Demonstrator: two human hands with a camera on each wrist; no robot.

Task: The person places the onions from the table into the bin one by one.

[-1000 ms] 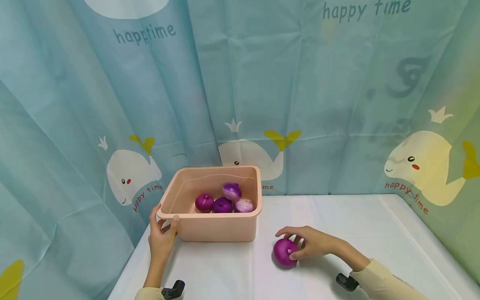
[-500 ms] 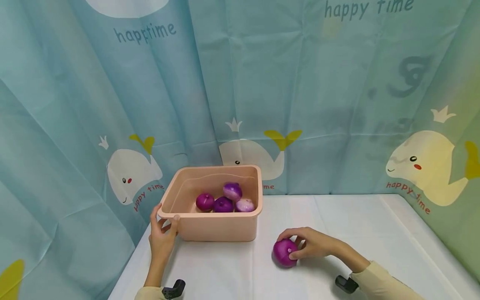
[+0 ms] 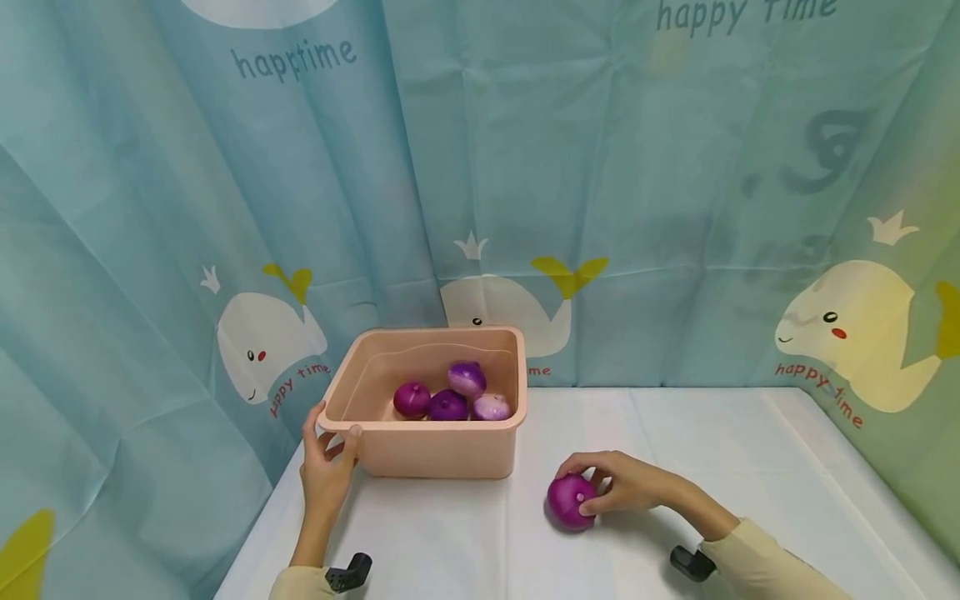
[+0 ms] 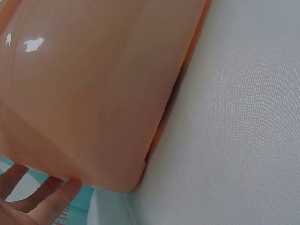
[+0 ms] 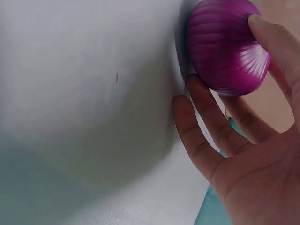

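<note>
Purple onion point(image 3: 570, 502), partly hidden, sits in the right hand's point(image 3: 622, 483) curled grip; left hand point(image 3: 324, 471) apparently clasps the tub point(image 3: 442, 454) corner.

The right hand point(image 3: 626, 483) closes its fingers point(image 5: 204, 126) a little tighter round the purple onion point(image 3: 570, 502), which sits almost where it was on the bench point(image 3: 465, 542).

Counter surface and the items resting on it.

The counter point(image 3: 735, 450) was covered with a white cloth. A pink tub point(image 3: 442, 454) stood at its rear left, near the curtain edge. A purple onion point(image 3: 570, 502) lay on the cloth to the right of the tub and nearer the front, apart from it, with fingers point(image 3: 596, 505) curled around it.
</note>
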